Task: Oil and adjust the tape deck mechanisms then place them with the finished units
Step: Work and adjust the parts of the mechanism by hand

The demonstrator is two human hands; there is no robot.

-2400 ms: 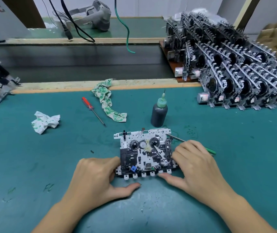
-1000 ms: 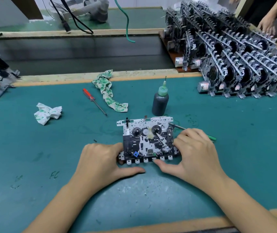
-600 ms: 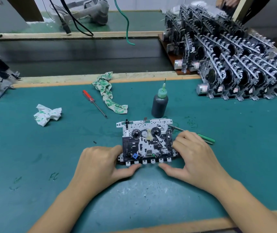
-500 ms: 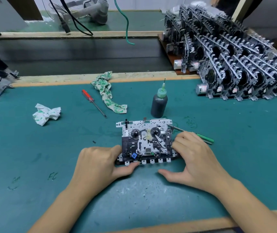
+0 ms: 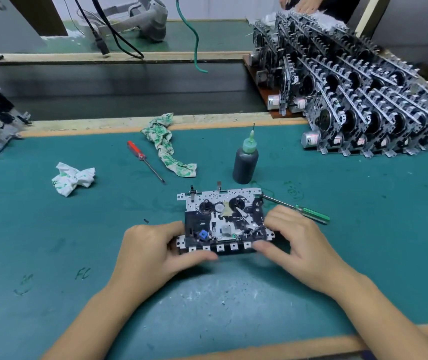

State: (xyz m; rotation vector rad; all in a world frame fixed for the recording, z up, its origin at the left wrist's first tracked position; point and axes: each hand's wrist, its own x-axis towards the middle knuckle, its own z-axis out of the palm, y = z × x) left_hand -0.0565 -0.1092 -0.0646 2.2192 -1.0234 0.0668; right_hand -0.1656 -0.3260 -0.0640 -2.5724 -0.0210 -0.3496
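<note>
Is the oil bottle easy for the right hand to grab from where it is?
Probably yes. The oil bottle stands upright just beyond the mechanism, nothing crowding it. But the right hand is gripping the mechanism and must let go first.

Perforated shiny metal mechanism [image 5: 223,216], matt teal mat [image 5: 363,229], crumpled printed cloth [image 5: 167,149]

The light is bright and even, with only soft, faint shadows. The right thumb [image 5: 265,246] looks blurry. Straight edges bend near the sides. The far corners look darker.
</note>
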